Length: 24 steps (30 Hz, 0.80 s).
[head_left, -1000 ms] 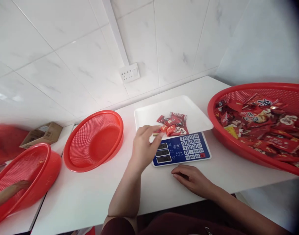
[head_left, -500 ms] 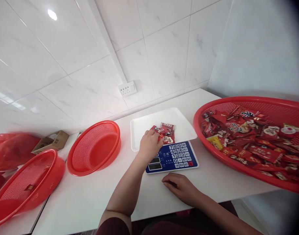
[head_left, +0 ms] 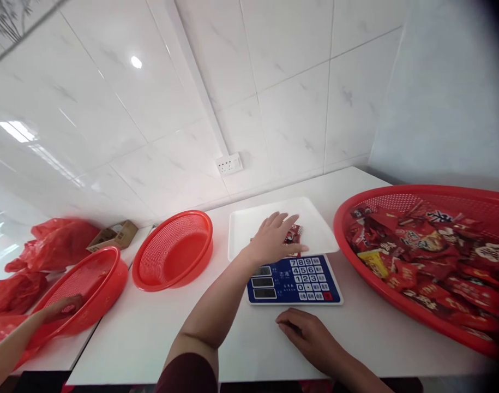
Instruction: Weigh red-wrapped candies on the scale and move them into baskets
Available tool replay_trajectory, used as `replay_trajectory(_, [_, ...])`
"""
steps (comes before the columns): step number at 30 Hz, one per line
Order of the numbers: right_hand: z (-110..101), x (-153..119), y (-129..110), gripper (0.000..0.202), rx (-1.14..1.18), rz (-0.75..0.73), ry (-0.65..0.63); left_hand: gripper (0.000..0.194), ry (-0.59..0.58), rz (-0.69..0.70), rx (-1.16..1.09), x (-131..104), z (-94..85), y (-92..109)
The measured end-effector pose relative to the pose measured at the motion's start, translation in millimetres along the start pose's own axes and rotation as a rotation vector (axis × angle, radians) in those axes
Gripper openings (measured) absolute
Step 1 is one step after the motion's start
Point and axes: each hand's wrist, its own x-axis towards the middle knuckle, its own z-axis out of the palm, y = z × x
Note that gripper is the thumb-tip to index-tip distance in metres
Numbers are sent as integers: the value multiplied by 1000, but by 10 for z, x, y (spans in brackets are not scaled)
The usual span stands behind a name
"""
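Note:
My left hand [head_left: 271, 239] hovers over the white weighing tray [head_left: 314, 226] with its fingers spread. Below it, partly hidden by the palm and fingers, red snack packets [head_left: 294, 234] lie on the tray. The scale's blue keypad panel [head_left: 296, 281] faces me, its displays beside my left wrist. In front of the scale, my right hand [head_left: 308, 334] rests on the white table, its fingers curled in and nothing visible in them. To the right stands a wide red basket [head_left: 361, 270] heaped with wrapped snack packets [head_left: 429, 251].
A round red basket [head_left: 202, 248] stands left of the scale. Farther left, another person's hand [head_left: 63, 307] reaches into a second red basket [head_left: 117, 267]. Red plastic bags [head_left: 56, 243] and a cardboard box [head_left: 120, 234] lie behind it. A power socket [head_left: 229, 163] is on the tiled wall.
My left hand has opened and lifted off the packets, shifting right over the tray. Another person's arm has come into the far-left basket. The view has turned left; my right hand stays put.

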Motion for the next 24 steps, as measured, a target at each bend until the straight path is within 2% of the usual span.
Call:
replay_trajectory(3, [10, 13, 18, 26, -7, -3, -13, 89, -175, -87, -6, -161, 58, -316])
replay_trajectory(6, [23, 22, 41, 26, -22, 8, -19, 90, -221, -88, -3, -207, 115, -484])
replay_trajectory(9, [33, 17, 60, 26, -28, 20, -8, 79, -159, -30, 18, -155, 161, -555])
replay_trajectory(13, [49, 6, 81, 27, -41, 33, 13, 64, -40, 54, 187, -51, 232, -613])
replay_trajectory(17, [79, 10, 118, 28, -56, 26, 30, 45, -33, 108, 308, 17, 287, -643])
replay_trajectory(20, [107, 12, 139, 29, -41, 35, 66, 30, -19, 101, 313, 37, 274, -649])
replay_trajectory(24, [124, 7, 139, 29, -17, 36, 102, 21, 62, 63, 300, 26, 166, -675])
